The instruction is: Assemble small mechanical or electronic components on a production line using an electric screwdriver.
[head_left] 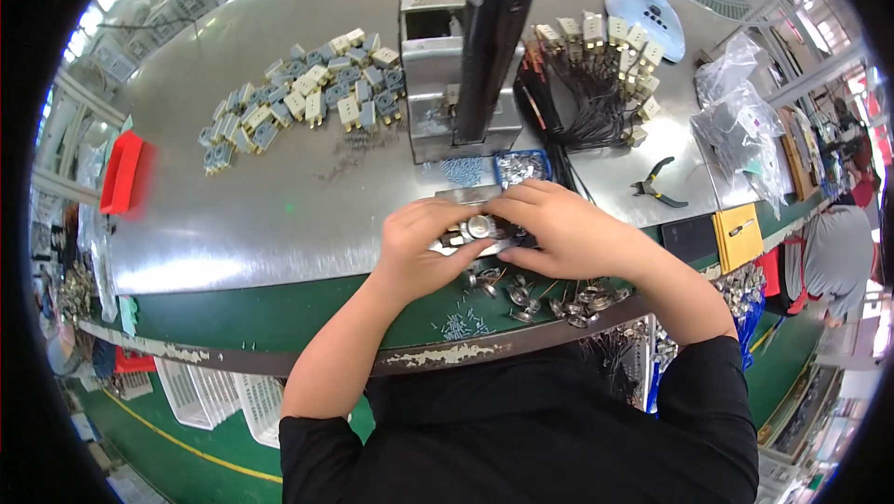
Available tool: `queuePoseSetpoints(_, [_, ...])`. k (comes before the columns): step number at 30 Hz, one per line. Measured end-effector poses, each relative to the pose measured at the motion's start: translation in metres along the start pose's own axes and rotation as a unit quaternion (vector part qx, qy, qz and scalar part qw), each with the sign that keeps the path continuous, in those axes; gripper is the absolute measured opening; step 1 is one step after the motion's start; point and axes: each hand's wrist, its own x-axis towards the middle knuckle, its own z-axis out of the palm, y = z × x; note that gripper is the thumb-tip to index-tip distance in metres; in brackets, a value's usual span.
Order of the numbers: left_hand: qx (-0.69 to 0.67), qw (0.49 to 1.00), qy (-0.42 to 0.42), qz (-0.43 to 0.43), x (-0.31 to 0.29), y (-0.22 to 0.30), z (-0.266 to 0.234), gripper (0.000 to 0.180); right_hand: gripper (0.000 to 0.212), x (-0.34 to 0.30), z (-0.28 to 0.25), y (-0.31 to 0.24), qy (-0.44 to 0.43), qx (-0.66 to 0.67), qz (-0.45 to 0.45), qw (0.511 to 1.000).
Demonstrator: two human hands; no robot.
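Observation:
At the near side of the metal-topped bench, my left hand (424, 241) and my right hand (563, 232) meet around a small round metal part (480, 226). Thumbs and fingers of both hands are closed on it from either side. It lies against a metal block (468, 195), partly hidden under my hands. Right behind them are a blue tray of small metal pieces (521, 167) and a heap of small screws (463, 170). Similar round metal parts (587, 301) lie in front of my right wrist, beside more loose screws (458, 325).
Behind my hands stands a metal machine (433, 75) with a black column (494, 38). White and grey connector blocks (312, 89) spread to its left. Bundled black cables (587, 103), pliers (659, 184) and a fan (652, 10) are on the right. A red bin (125, 173) is far left.

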Motion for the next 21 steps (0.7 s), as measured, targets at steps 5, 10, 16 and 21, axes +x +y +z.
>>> queuePoseSetpoints(5, [0.037,0.997,0.063,-0.026,0.0,0.01,-0.002,0.04,0.038,0.004,0.019,0.001,0.133,-0.089,-0.032,0.987])
queuePoseSetpoints(10, [0.089,0.993,0.044,-0.058,0.004,0.021,-0.004,0.044,0.034,0.003,0.021,0.005,0.157,-0.113,-0.039,0.98])
queuePoseSetpoints(16, [0.124,0.99,0.058,-0.044,-0.004,0.02,-0.006,0.047,0.041,0.008,0.02,0.016,0.196,-0.096,-0.087,0.972])
queuePoseSetpoints(21, [0.063,0.994,0.055,0.076,0.001,0.022,-0.013,0.057,0.024,0.002,-0.017,0.055,0.316,-0.168,-0.188,0.915])
